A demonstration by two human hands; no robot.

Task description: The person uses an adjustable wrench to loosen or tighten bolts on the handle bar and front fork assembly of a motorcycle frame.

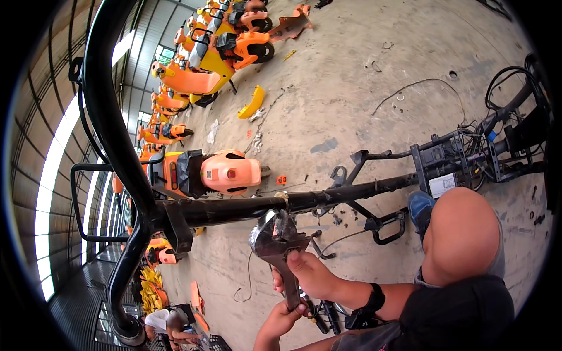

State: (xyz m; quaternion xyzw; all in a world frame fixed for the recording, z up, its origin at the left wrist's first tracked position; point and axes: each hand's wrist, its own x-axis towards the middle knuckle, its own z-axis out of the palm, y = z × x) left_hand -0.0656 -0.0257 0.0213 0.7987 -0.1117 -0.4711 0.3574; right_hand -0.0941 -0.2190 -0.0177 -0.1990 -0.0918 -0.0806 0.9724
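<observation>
On the concrete floor [351,117] of a metal-walled hall: one stripped vehicle frame of black tubular steel [228,212], its main tube running across the middle of the view.

Item: large grey metal adjustable wrench [288,270], below the main tube, head up, handle downward. The head sits at a rough grey piece of metal by the tube; exact contact cannot be told.

Right hand [317,282]: closed around the handle, thumb in front, fingers behind; black band [374,298] at the wrist.

Left hand [278,323]: pinching the handle's lower end.

Frame fittings, right: dark box assembly with cables; silver box bearing a white label [442,185], its print too small to read.

Surroundings: orange-and-yellow scooters [199,79] in rows; nearer scooter with an orange tail [231,172], its small dark square marking illegible; curved yellow plastic panel [252,103]; co-worker in a white top [157,320], lower left; bare knee [462,234] and blue shoe [420,210], right.
</observation>
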